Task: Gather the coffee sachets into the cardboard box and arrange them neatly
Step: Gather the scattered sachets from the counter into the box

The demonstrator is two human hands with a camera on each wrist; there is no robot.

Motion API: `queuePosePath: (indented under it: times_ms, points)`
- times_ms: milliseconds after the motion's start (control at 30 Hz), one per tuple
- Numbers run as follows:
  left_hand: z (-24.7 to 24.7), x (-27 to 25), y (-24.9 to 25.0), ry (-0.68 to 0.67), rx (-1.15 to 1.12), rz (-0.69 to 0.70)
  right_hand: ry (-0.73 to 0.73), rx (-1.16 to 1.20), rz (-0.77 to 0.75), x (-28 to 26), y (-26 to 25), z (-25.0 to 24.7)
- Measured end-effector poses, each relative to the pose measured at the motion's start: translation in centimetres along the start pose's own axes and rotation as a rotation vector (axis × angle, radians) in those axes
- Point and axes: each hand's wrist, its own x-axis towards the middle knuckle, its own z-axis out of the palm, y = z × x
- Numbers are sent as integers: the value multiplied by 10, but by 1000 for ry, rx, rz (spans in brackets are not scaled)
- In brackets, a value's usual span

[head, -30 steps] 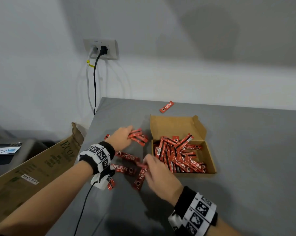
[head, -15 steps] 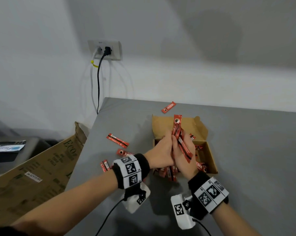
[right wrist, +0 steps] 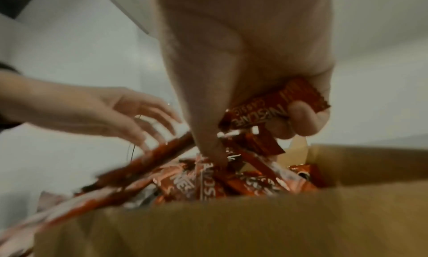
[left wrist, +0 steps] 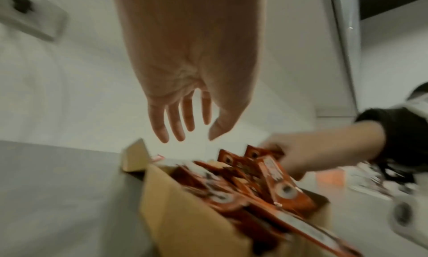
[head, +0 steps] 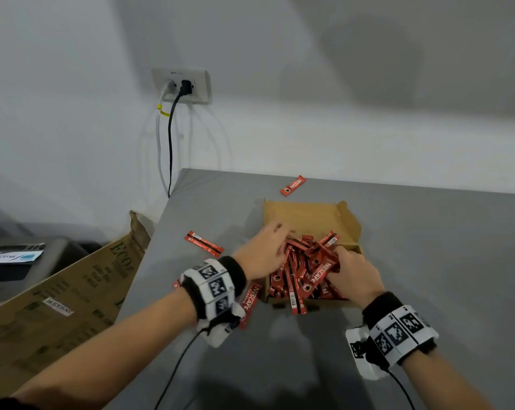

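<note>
An open cardboard box [head: 306, 214] on the grey table holds a loose heap of red coffee sachets [head: 297, 279], some poking over its near edge. My left hand [head: 265, 247] hovers over the box's left side with fingers spread and straight [left wrist: 183, 118], holding nothing. My right hand [head: 350, 270] is at the box's right side, fingers curled round a red sachet [right wrist: 273, 107] above the heap. Loose sachets lie outside: one beyond the box [head: 293, 185], one to the left [head: 203, 243], one by my left wrist [head: 250, 300].
The grey table [head: 427, 261] ends at a left edge, where a large brown carton [head: 58, 297] leans. A wall socket [head: 182, 85] with two cables is on the white wall behind. Cables trail from both wrist units.
Both hands held a bundle of sachets upright over the box; the bundle now lies in the box. My left hand has let go and spread, my right keeps one sachet.
</note>
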Motion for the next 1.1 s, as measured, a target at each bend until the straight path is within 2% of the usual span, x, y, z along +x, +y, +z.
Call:
queuePosePath:
  times_ms: [67, 100, 200, 267, 400, 500, 567, 633, 667, 733, 800, 833, 933, 1100]
  points:
    - [-23, -13, -21, -8, 61, -43, -69, 25, 0, 5, 3, -3]
    - [-30, -20, -35, -70, 129, -59, -109, 43, -5, 8, 4, -4]
    - [-32, -49, -70, -420, 404, -155, -151, 66, -53, 10, 0, -6]
    - [-22, -60, -80, -525, 588, -186, -138, 32, -79, 10, -5, -6]
    - [-8, -62, -82, -427, 649, -137, -145, -63, -41, 8, -17, -5]
    - [0, -58, -83, -375, 600, -146, -60, -113, -43, 1, -26, -8]
    - [4, -56, -83, -374, 563, -131, 64, -135, -148, -9, -40, -9]
    - [6, -54, -80, -345, 557, -74, 157, -52, -384, -23, -59, -6]
    - [7, -53, -80, -321, 544, -45, 155, -5, -515, -29, -68, -1]
    - [0, -48, -79, -206, 469, -59, 73, 8, -713, -41, -85, 11]
    - [-14, -40, -81, -97, 455, -141, -73, -137, -800, -50, -98, 28]
    - [-21, -37, -86, -87, 496, -178, -128, -255, -822, -52, -104, 37]
    - [-34, -33, -102, -186, 600, -271, -214, -539, -837, -52, -118, 55]
    - [-43, -29, -115, -261, 490, -332, -192, -557, -883, -44, -132, 62]
